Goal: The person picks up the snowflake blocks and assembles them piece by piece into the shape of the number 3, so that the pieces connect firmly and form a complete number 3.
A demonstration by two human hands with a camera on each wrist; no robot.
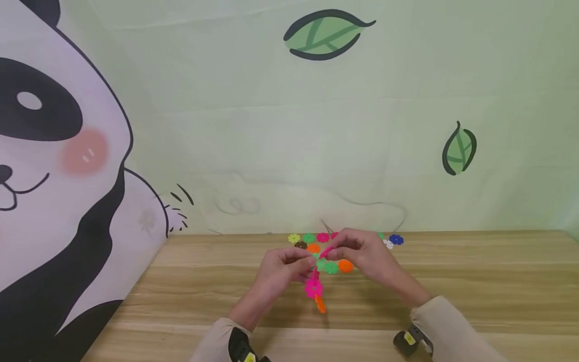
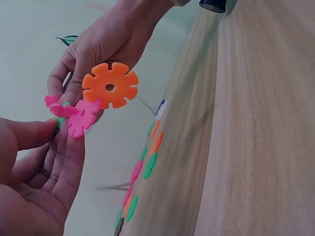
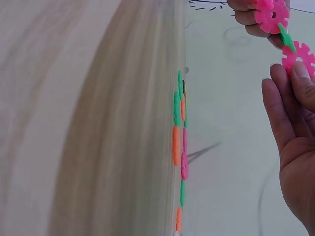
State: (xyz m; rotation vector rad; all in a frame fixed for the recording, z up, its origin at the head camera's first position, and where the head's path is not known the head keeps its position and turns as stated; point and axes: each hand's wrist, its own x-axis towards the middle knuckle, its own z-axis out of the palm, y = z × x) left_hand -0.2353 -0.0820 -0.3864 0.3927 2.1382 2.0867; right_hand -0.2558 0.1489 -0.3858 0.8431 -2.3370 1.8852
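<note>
Table edges: left edge of the wooden table [image 1: 203, 281] slants beside one printed panda [image 1: 90, 201]; wood stretches wide either side of both hands.
Left hand [image 1: 285, 266]: thumb and fingertips pinch one green disc [image 3: 286, 38].
Chain [image 1: 313, 288]: hangs from that disc above the wood; we count two pink, one orange.
Loose discs [image 1: 346, 266]: toward the far edge we count one yellow, one brown, two pink, three orange, one white, one blue; greens we cannot count.
Right hand [image 1: 364, 254]: thumb and fingertips pinch one pink disc [image 3: 304, 51], touching the green.

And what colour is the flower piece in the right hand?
Pink; that flower piece shows best in the right wrist view.
</note>
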